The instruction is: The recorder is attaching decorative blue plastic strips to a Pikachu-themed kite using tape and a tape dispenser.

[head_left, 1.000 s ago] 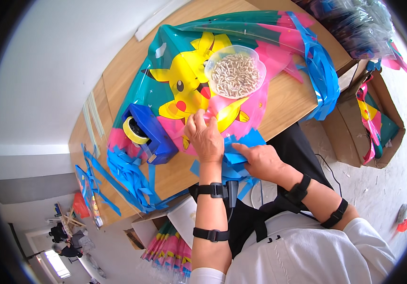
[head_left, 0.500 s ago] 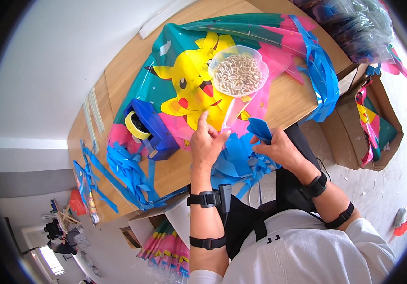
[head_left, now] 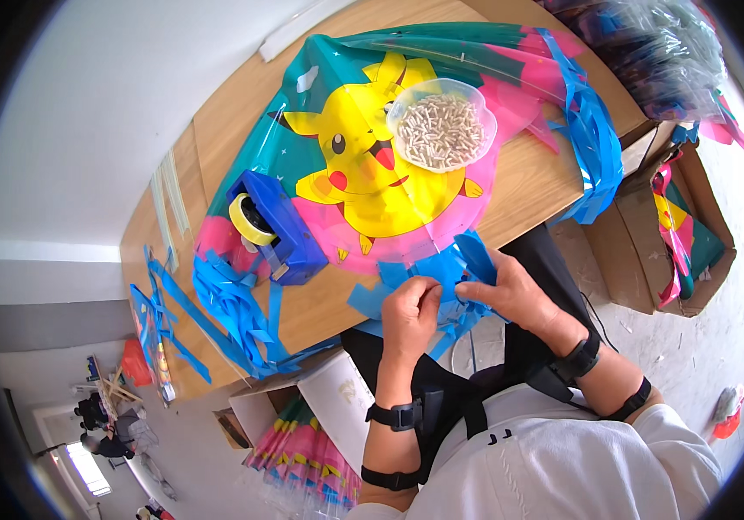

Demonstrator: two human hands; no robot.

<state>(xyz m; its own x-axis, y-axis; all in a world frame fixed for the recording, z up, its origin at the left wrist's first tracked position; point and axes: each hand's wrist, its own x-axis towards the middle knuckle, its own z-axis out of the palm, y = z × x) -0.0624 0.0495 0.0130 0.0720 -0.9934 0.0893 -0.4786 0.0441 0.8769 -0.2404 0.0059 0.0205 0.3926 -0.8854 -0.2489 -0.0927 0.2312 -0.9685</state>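
A kite-like plastic sheet [head_left: 311,82], green and pink with a yellow cartoon figure, lies over the table. Blue plastic strips [head_left: 363,301] bunch at its near edge, hanging toward my lap. My right hand [head_left: 519,290] is closed on a folded blue strip [head_left: 473,256], thumb pressed against it. Close by on the left, my left hand [head_left: 409,316] has its fingers curled and thumb pinched in at the blue bunch; what it grips is hidden. A clear bowl [head_left: 487,117] of small whitish tube-shaped pieces [head_left: 439,130] rests on the sheet.
A blue tape dispenser [head_left: 290,230] with a yellowish roll stands on the left. More blue strips [head_left: 242,321] hang over the table's left side, and others [head_left: 593,147] at the right. Open cartons sit below the table, one [head_left: 632,260] at right, one [head_left: 333,390] near my left arm.
My left hand has come down toward me from the pink sheet and curled its fingers beside the blue strips. My right hand has shifted slightly, still gripping the strip. The pink flap now lies flat.
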